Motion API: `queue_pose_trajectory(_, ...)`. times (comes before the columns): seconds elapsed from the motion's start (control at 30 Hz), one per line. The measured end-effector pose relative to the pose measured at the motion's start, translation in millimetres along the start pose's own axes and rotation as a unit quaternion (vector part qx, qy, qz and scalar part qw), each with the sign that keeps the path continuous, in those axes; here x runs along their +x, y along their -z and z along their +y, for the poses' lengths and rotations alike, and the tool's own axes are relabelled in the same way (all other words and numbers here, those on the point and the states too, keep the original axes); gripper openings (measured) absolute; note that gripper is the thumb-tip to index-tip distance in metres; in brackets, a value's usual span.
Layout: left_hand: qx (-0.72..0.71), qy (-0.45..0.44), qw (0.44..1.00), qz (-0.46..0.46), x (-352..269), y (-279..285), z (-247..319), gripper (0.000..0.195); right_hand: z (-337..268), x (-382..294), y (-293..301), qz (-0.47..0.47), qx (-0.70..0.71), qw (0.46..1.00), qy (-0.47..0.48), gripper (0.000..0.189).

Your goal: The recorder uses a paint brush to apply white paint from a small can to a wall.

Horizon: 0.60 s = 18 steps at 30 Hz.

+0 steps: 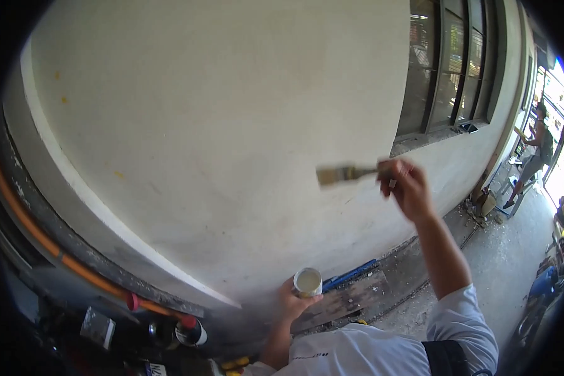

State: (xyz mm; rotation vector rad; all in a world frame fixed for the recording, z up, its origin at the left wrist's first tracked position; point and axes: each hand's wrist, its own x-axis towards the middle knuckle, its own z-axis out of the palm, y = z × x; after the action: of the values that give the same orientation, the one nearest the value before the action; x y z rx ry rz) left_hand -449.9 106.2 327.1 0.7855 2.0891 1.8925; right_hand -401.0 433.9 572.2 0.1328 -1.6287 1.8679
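My right hand (406, 190) grips a flat paintbrush (352, 173) by its handle. Its bristles point left, in front of the off-white wall (225, 122); motion blurs the brush, and I cannot tell whether it touches the wall. Lower down, my left hand (295, 301) is wrapped around a small open can (308, 282) with pale liquid in it. The can stands upright in that hand, close to my chest. A few small yellow spots mark the wall at the left.
A barred window (446, 70) has a phone (468, 128) on its sill. Below lie blue bars (352, 275) and a board (343, 298). An orange pipe (89, 275) and a red-capped bottle (191, 329) are at left. Another person (540, 141) is at far right by a stepladder (521, 190).
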Motion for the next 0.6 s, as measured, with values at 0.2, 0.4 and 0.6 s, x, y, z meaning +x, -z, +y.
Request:
queue_pose_trajectory(0.2,0.027,0.063,0.997,0.034,-29.8,17.2,-11.0,0.069,-119.2,108.7,-32.8,0.025,-0.213,0.915,0.343,0.025)
queue_pose_trajectory(0.4,0.094,0.108,0.987,0.071,-56.0,16.3,-16.7,0.075,-148.4,162.7,-42.0,0.007,-0.499,0.638,0.587,0.029)
queue_pose_trajectory(0.6,0.119,0.158,0.974,0.114,-71.0,8.9,-35.6,0.075,-100.3,166.5,-28.0,-0.047,-0.503,0.604,0.617,0.034)
